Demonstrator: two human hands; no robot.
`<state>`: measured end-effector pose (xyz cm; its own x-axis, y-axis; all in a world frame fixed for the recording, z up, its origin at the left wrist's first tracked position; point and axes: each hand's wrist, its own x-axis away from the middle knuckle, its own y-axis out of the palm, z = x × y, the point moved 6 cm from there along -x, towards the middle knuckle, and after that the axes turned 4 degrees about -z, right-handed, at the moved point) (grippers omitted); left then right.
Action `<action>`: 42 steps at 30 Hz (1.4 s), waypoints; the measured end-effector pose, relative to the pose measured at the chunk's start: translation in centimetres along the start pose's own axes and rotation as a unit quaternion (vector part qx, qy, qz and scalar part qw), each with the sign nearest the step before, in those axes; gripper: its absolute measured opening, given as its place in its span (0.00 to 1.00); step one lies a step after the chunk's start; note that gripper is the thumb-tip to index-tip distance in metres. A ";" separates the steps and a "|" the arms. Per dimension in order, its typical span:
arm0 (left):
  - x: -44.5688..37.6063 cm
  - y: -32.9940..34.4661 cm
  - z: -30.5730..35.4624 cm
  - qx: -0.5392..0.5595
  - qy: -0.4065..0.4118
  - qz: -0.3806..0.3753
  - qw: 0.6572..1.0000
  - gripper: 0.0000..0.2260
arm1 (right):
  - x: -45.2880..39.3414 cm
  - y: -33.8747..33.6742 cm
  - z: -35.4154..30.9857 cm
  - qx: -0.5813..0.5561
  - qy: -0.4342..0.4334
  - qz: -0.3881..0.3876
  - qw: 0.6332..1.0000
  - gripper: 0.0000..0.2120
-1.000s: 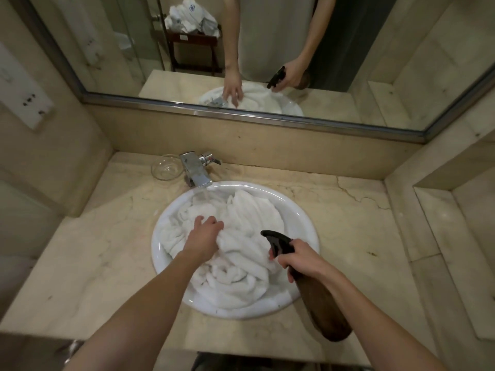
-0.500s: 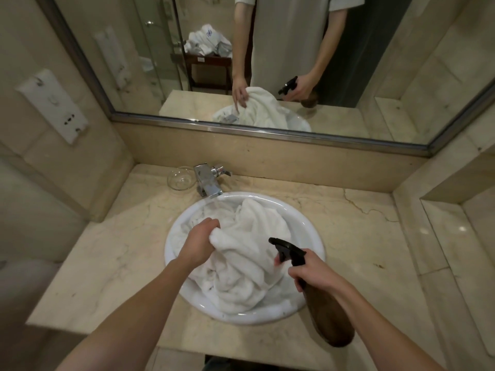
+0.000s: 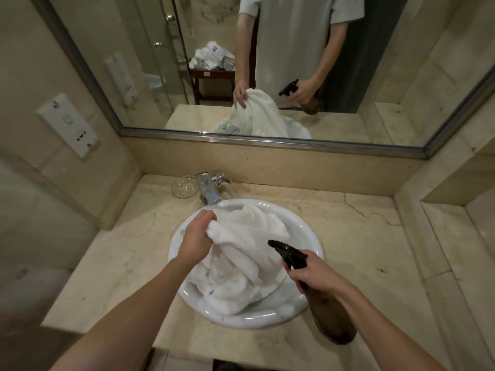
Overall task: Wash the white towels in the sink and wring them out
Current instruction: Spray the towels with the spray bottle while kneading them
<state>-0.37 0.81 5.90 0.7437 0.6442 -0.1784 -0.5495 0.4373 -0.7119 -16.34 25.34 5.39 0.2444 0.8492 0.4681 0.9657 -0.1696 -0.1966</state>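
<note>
Filling most of the round white sink (image 3: 308, 231), the white towels (image 3: 241, 266) lie in a bunched, wet-looking heap, with 1 fold pulled up toward the far left of the basin. The left hand (image 3: 197, 236) grips that raised fold, its fingers clenched round the cloth above the sink's left side. The right hand (image 3: 313, 271) holds a spray bottle (image 3: 325, 303) over the sink's near right rim, fingers wrapped round its neck; the black nozzle points left toward the towels and the brown body hangs down past the rim over the bench (image 3: 361, 236).

At the far edge of the sink stands a chrome tap (image 3: 210, 188), its spout reaching over the basin. Just left of the tap sits a small clear glass dish (image 3: 184, 187) on the bench; whether anything lies in it cannot be told.

Behind the bench, a wide mirror (image 3: 120, 76) reflects the person's arms, the lifted towel and the bottle. On the left wall is a white socket plate (image 3: 68, 124).
</note>
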 end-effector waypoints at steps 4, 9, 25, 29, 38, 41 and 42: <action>-0.2 0.1 -0.1 -0.048 0.003 -0.039 0.998 0.13 | 0.7 -0.3 0.1 0.034 -0.002 -0.018 0.999 0.18; 0.1 1.2 0.2 -0.050 0.008 -0.063 0.997 0.11 | 0.4 -0.5 0.9 0.014 0.026 0.018 0.999 0.07; 1.8 6.3 2.4 -0.242 -0.086 -0.353 0.900 0.38 | 0.9 -0.4 1.7 0.041 0.060 -0.002 0.997 0.14; 2.3 7.5 3.0 -0.275 -0.064 -0.374 0.883 0.36 | 0.7 -0.5 2.0 0.030 0.062 0.022 0.997 0.08; 4.7 7.1 -0.7 -0.213 -0.130 -0.353 0.902 0.37 | -0.1 -1.5 2.1 -0.022 0.089 0.091 0.992 0.06; 4.7 7.0 -0.7 -0.205 -0.125 -0.349 0.906 0.36 | -0.7 -0.8 2.1 -0.006 0.108 0.090 0.990 0.05; 4.7 6.9 -0.7 -0.202 -0.124 -0.349 0.907 0.36 | -0.9 -0.4 2.3 -0.013 0.110 0.078 0.991 0.08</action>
<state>-0.44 6.41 -0.34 0.7207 0.4421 0.5340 0.2443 0.5590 -0.7924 -17.17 25.76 3.09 0.4011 0.6821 0.6114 0.9160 -0.3046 -0.2611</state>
